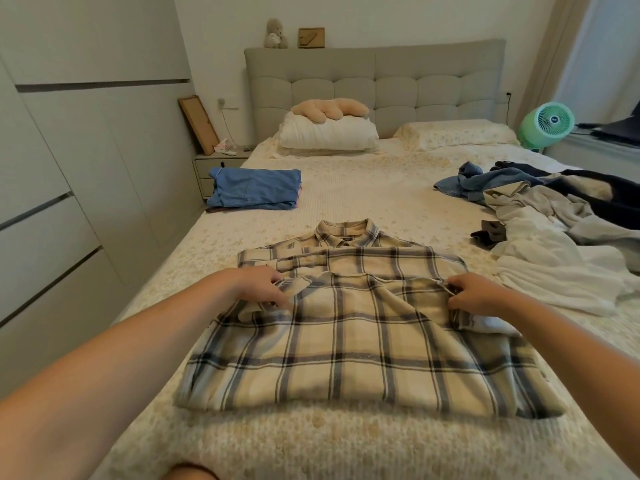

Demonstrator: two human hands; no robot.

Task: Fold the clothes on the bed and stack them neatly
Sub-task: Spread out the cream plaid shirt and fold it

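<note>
Left hand [258,284]: I see it pinching the plaid shirt [356,344] hem's left corner.
Right hand [476,294]: pinching the right corner.
Collar label [347,239]: dark, unreadable.

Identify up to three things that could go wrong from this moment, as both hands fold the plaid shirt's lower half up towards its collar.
1. The left hand and right hand pinch only the edges of the beige plaid flannel shirt, so its middle may sag and crease.
2. A corner pokes out under the right hand and may stay untucked.
3. The loose pile of unfolded clothes lies close on the right and could snag.
</note>
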